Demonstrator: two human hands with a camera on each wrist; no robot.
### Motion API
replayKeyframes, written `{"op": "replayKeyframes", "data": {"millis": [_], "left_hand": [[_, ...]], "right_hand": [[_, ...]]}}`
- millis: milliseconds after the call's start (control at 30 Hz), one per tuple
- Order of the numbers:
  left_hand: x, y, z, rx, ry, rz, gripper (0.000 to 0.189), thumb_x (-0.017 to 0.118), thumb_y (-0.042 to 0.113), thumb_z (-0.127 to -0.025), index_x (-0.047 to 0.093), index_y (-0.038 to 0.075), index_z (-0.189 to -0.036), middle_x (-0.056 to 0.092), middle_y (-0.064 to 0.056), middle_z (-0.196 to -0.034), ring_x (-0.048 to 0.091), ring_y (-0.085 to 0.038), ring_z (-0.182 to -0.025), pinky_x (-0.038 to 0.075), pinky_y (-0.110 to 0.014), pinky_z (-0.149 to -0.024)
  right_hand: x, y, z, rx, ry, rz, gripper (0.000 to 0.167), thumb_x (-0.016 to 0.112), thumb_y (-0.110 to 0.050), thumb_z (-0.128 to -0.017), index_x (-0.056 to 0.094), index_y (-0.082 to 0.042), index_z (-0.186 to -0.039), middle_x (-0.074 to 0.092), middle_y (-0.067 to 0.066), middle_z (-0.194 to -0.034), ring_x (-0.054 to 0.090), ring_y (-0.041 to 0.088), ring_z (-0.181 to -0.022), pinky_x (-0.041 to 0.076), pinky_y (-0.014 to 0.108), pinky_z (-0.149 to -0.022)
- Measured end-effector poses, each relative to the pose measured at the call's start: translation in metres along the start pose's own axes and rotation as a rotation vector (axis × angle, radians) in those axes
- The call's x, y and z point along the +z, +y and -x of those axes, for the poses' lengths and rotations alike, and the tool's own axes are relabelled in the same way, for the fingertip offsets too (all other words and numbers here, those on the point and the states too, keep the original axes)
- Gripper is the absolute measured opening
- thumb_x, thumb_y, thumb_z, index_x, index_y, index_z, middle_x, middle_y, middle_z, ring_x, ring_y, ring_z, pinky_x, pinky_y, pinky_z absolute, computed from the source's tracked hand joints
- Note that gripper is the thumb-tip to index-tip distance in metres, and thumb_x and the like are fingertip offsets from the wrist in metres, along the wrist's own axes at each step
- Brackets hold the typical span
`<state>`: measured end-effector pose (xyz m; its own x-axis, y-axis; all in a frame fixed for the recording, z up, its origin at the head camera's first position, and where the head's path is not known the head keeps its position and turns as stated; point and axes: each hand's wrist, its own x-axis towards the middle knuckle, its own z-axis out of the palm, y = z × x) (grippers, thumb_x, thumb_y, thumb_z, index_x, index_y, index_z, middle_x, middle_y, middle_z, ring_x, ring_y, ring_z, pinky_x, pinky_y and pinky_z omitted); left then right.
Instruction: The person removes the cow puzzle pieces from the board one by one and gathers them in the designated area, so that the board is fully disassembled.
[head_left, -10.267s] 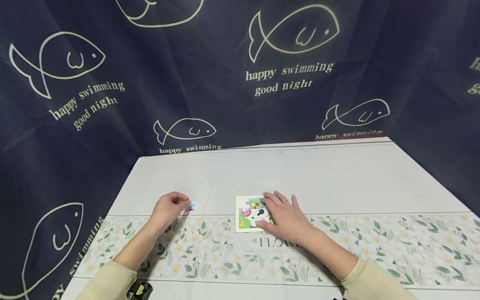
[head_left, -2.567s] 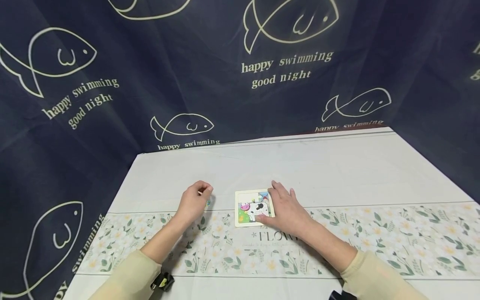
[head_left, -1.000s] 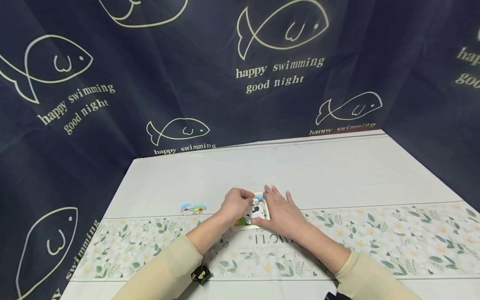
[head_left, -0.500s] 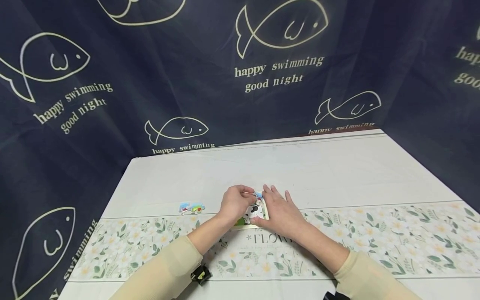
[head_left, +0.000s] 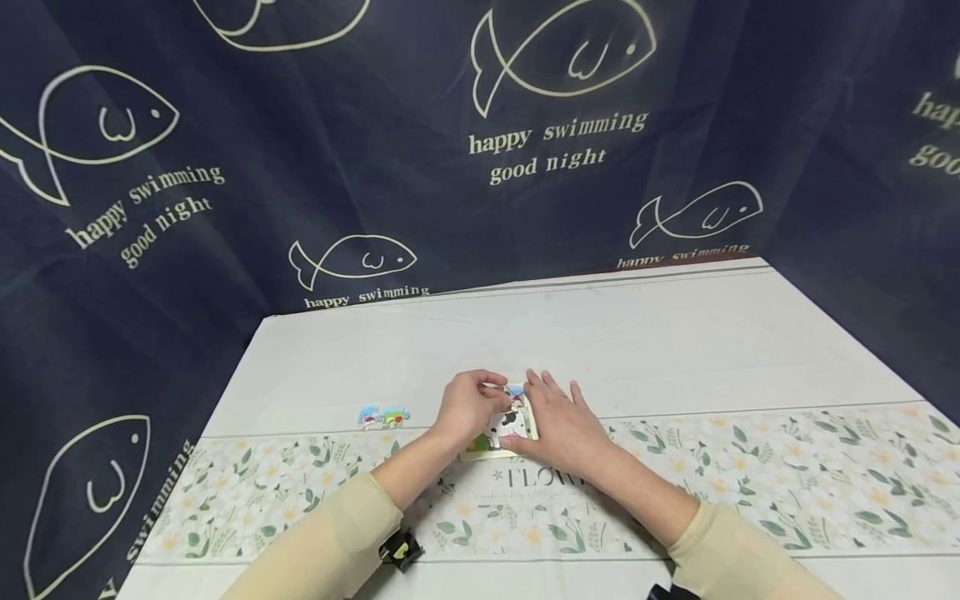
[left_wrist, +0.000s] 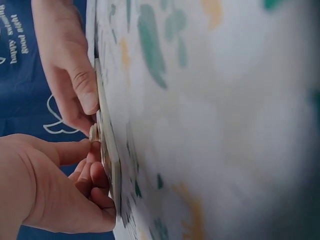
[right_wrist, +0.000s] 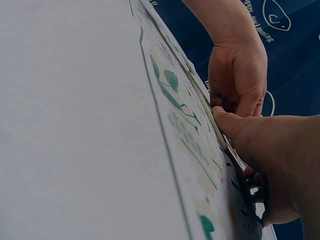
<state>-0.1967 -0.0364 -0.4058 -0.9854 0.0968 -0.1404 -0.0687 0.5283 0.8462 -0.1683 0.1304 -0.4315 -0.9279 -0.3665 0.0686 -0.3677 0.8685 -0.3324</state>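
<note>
Cream-rimmed cow puzzle board (head_left: 486, 455), lower centre: I see the right hand (head_left: 570, 423), fingers spread, likely steadying it while the left hand (head_left: 469, 408) pinches a puzzle piece (left_wrist: 93, 131).

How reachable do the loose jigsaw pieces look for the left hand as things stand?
Likely yes: the loose jigsaw pieces lie uncovered on the tablecloth, nothing between. The left hand, though, appears to pinch another piece at the cow puzzle, so it may need freeing first.

R hand (right_wrist: 272, 157) touches brd (right_wrist: 203, 96) edge, L hand (right_wrist: 239, 75) adj.
</note>
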Motion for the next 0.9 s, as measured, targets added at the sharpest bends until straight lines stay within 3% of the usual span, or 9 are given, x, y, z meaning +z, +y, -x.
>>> {"op": "replayKeyframes", "data": {"millis": [133, 433, 900], "left_hand": [[-0.005, -0.006, 0.001, -0.01, -0.01, 0.034, 0.022, 0.077, 0.006, -0.09, 0.072, 0.008, -0.111, 0.07, 0.0, -0.086, 0.065, -0.015, -0.076, 0.055, -0.028, -0.064], [-0.017, -0.018, 0.006, 0.036, -0.004, 0.015, 0.022, 0.075, 0.006, -0.091, 0.072, 0.006, -0.113, 0.068, -0.001, -0.088, 0.065, -0.015, -0.079, 0.055, -0.03, -0.071], [-0.052, -0.039, 0.015, 0.018, 0.051, 0.043, 0.024, 0.073, 0.005, -0.093, 0.071, 0.005, -0.117, 0.067, -0.005, -0.091, 0.063, -0.018, -0.081, 0.054, -0.033, -0.07]], "right_hand": [[0.0, -0.001, 0.001, -0.001, -0.003, -0.008, 0.091, 0.068, -0.062, -0.089, 0.045, 0.004, -0.147, 0.033, 0.02, -0.16, 0.026, 0.037, -0.149, 0.019, 0.067, -0.114], [0.003, -0.002, 0.004, 0.013, -0.007, -0.01, 0.092, 0.068, -0.061, -0.089, 0.044, 0.006, -0.147, 0.033, 0.021, -0.16, 0.026, 0.036, -0.149, 0.019, 0.066, -0.114], [0.002, -0.001, 0.0, -0.003, 0.005, -0.012, 0.093, 0.067, -0.062, -0.089, 0.042, 0.006, -0.149, 0.032, 0.021, -0.16, 0.025, 0.037, -0.149, 0.018, 0.065, -0.115]]}}
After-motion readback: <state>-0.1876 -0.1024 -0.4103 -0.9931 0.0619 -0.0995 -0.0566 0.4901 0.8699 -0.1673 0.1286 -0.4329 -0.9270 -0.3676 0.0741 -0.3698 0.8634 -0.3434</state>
